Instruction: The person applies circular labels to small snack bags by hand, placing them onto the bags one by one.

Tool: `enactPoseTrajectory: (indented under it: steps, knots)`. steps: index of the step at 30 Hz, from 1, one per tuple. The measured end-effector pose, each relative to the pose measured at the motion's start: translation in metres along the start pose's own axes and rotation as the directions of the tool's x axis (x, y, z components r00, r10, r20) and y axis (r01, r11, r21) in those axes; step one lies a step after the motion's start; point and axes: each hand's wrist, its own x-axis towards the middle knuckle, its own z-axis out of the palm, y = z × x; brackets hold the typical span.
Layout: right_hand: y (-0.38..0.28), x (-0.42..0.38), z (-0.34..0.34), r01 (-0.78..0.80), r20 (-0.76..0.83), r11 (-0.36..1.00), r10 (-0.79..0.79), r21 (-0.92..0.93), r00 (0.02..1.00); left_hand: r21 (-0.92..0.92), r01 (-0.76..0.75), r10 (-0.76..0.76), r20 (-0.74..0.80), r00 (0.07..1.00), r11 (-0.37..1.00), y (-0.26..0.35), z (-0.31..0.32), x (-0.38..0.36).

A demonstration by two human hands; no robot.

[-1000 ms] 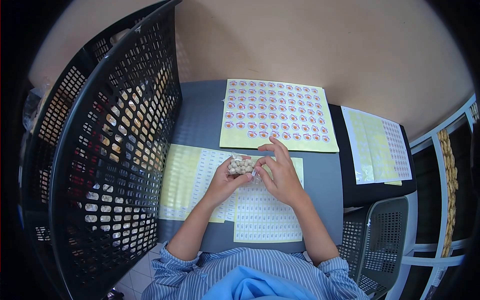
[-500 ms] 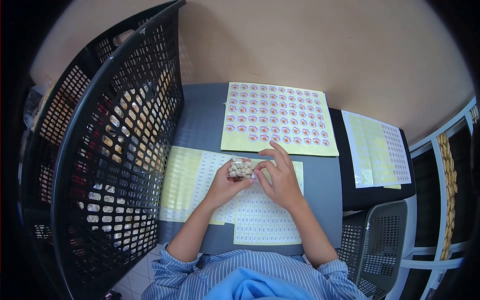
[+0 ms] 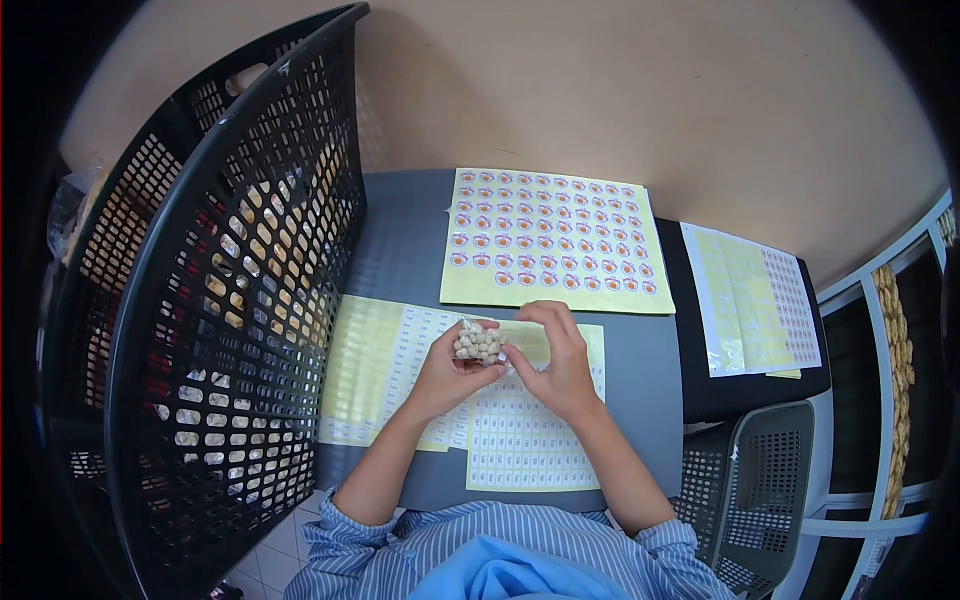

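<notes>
My left hand [image 3: 447,374] is closed around a small clear packet of pale round pieces [image 3: 480,343], perhaps nuts, held above the table. My right hand [image 3: 560,362] is at the packet's right end. Its thumb presses on a small white label [image 3: 504,357] there, while the other fingers arch away from the packet. Beneath the hands lies a sheet of small white labels [image 3: 530,450], with a strip of its yellow backing bare at the top. Left of it is another yellow label sheet [image 3: 365,360], partly covered by my left forearm.
Tall dark plastic baskets [image 3: 170,270] holding packed goods stand at the left. A sheet of round orange-and-pink stickers [image 3: 550,295] lies at the back of the grey table [image 3: 400,220]. Another sticker sheet [image 3: 740,290] rests on a black surface, right, above a dark crate [image 3: 770,480].
My right thumb has moved onto the label at the packet's end. The right fingers have lowered and curved, and the packet has tilted slightly in my left hand.
</notes>
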Motion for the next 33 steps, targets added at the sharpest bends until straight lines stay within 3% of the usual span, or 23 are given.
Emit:
enactPoseTrajectory:
  steps: [2,3,4,5,6,8,9,11,14,21,23,24,25,26,28,30,31,33]
  knots:
    - [-0.001,0.0,0.0,-0.078,-0.004,0.994,0.078,0.077,0.997,0.034,-0.002,0.002,-0.006,1.0,0.999,0.001,0.0,-0.001]
    - [0.002,-0.002,0.004,-0.179,0.018,0.961,0.179,0.212,0.984,0.035,-0.003,0.003,-0.005,1.0,0.999,0.002,0.001,-0.001]
    - [0.005,-0.004,0.006,-0.276,0.054,0.899,0.274,0.339,0.96,0.02,-0.014,0.014,0.003,1.0,1.0,0.003,0.001,-0.001]
    - [0.008,-0.005,0.003,-0.468,0.227,0.736,0.411,0.488,0.883,0.006,-0.024,0.024,0.011,1.0,1.0,0.004,0.001,-0.001]
    - [0.01,-0.005,0.004,-0.468,0.227,0.736,0.411,0.489,0.883,0.007,-0.024,0.024,0.011,1.0,1.0,0.005,0.001,-0.002]
    - [0.012,-0.005,0.006,-0.503,0.27,0.571,0.445,0.649,0.854,0.051,0.015,-0.014,-0.019,1.0,0.999,0.007,0.0,-0.001]
    - [0.011,-0.005,0.006,-0.502,0.27,0.571,0.444,0.649,0.854,0.051,0.014,-0.013,-0.019,1.0,0.999,0.008,0.0,-0.001]
    - [0.01,-0.005,0.005,-0.434,0.237,0.73,0.364,0.528,0.901,0.065,0.035,-0.031,-0.058,0.998,0.997,0.009,0.001,-0.001]
    - [0.007,-0.005,0.005,-0.408,0.214,0.79,0.347,0.458,0.913,0.086,-0.002,0.009,-0.073,0.997,0.996,0.008,0.004,-0.002]
    - [0.004,-0.003,0.004,-0.428,0.177,0.764,0.393,0.484,0.902,0.15,0.004,0.011,-0.098,0.995,0.989,0.008,0.004,-0.001]
    - [0.01,0.0,-0.003,-0.276,-0.036,0.799,0.348,0.535,0.937,0.231,-0.178,0.204,-0.093,0.975,0.957,0.0,0.0,0.001]
    - [0.012,0.004,-0.016,-0.222,-0.146,0.844,0.33,0.489,0.932,0.229,-0.177,0.202,-0.093,0.975,0.957,0.001,-0.003,0.001]
    - [0.015,0.007,-0.036,-0.172,-0.252,0.884,0.303,0.435,0.919,0.359,-0.195,0.26,-0.142,0.955,0.913,0.003,-0.009,0.003]
    - [0.025,0.006,-0.058,-0.125,-0.44,0.966,0.217,0.228,0.871,0.483,-0.2,0.322,-0.184,0.929,0.853,0.005,-0.014,0.004]
    - [0.027,-0.009,-0.111,-0.122,-0.658,0.965,0.249,0.234,0.711,0.444,-0.224,0.358,-0.245,0.901,0.868,0.008,-0.022,0.004]
    - [0.052,-0.051,-0.173,-0.23,-0.863,0.973,0.101,-0.017,0.494,0.473,-0.255,0.438,-0.33,0.836,0.843,0.011,-0.029,0.004]
    - [0.06,-0.079,-0.205,-0.407,-0.92,0.904,0.042,-0.131,0.391,0.462,-0.274,0.459,-0.357,0.814,0.844,0.012,-0.03,0.004]
    - [0.086,-0.16,-0.261,-0.603,-0.967,0.786,0.03,-0.134,0.253,0.463,-0.278,0.467,-0.365,0.806,0.842,0.014,-0.031,0.005]
